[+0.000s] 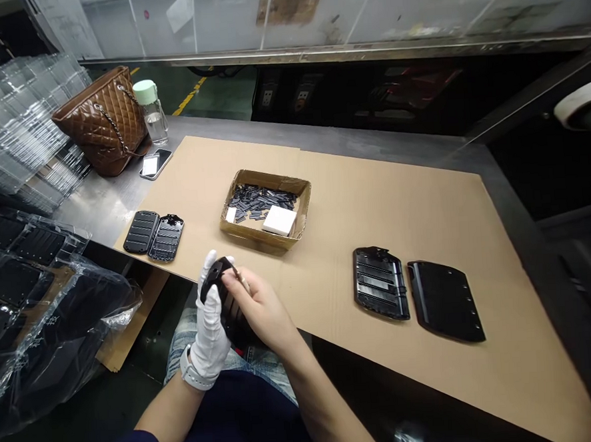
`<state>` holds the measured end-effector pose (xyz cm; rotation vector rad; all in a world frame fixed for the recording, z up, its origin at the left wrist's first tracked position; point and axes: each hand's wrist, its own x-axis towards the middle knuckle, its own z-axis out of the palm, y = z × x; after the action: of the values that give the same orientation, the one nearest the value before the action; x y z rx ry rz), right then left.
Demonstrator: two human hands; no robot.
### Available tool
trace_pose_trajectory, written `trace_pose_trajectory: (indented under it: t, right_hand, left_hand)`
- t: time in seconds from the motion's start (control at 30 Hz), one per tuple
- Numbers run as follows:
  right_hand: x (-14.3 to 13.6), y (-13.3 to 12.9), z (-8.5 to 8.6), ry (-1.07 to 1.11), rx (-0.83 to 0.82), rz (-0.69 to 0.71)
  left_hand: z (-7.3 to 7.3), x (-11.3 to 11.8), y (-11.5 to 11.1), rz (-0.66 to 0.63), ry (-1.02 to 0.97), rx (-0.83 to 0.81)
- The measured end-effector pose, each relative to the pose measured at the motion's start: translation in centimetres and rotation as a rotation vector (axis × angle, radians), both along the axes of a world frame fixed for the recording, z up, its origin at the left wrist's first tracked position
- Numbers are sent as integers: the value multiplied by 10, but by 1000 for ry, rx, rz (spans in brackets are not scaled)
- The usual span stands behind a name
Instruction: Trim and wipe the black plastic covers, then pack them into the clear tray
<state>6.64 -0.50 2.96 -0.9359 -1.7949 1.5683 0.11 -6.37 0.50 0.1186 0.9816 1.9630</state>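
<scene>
My left hand (209,333), in a white glove, grips a black plastic cover (228,305) just above my lap at the near edge of the table. My bare right hand (261,310) rests on the same cover, its fingertips pinched at the upper edge, perhaps on a small strip I cannot make out. A shallow cardboard box (256,233) right behind my hands holds several small black strips (259,200) and a white block (279,220).
Two black ribbed covers (153,235) lie to the left on the cardboard sheet (349,198), two more (417,293) to the right. A brown quilted bag (102,119), water bottle (151,110) and phone (154,164) stand far left. Bagged black parts (29,290) and clear trays (14,125) crowd the left side.
</scene>
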Motion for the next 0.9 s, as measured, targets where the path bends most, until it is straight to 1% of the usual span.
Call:
trace_pose_trajectory:
  t: [0.07,0.1,0.13,0.2,0.27,0.3,0.33,0.37,0.4,0.43,0.47,0.53,0.6,0.67,0.73,0.8,0.87,0.9]
  right_hand:
    - [-4,2,1,52,-77,-7]
    - [-6,2,1,72,-115,-35]
    - [-6,3,1,88,-147,-75]
    - [-3,6,-2,109,-173,-171]
    - [4,12,-8,97,-168,-246]
    - [8,16,-12,70,-160,-273]
    - [12,21,-17,31,-145,-296]
    - [17,26,-22,-20,-123,-317]
    - [21,31,-27,-75,-91,-334]
    - [26,36,-33,-131,-50,-349]
    - [30,40,-38,-184,-2,-359]
    - [39,47,-49,-281,100,-344]
    - [47,51,-59,-385,228,-295]
    - [52,54,-69,-476,354,-249]
    - [54,58,-75,-511,438,-234]
    - [53,67,-72,-472,488,-236]
    - [47,83,-59,-420,556,-259]
    - [42,93,-51,-446,571,-275]
  left_hand:
    - [-6,-2,0,-8,183,-4]
    - [-8,-5,0,-4,238,7]
    - [-8,-9,1,4,235,15]
    - [-4,-20,3,41,103,37]
    - [1,-32,3,47,-126,87]
    - [2,-37,2,12,-245,108]
    - [1,-41,0,-51,-342,113]
    - [-1,-43,-2,-138,-393,92]
    - [-4,-43,-4,-218,-362,39]
    - [-8,-42,-7,-271,-262,-37]
    - [-11,-40,-8,-292,-126,-117]
    - [-16,-38,-10,-239,140,-221]
    - [-14,-40,-10,-219,388,-264]
    - [-9,-45,-9,-280,666,-284]
    - [-5,-51,-9,-325,915,-281]
    - [-4,-55,-9,-326,1032,-240]
    - [-7,-58,-11,-316,1117,-201]
    - [-9,-58,-12,-309,1153,-190]
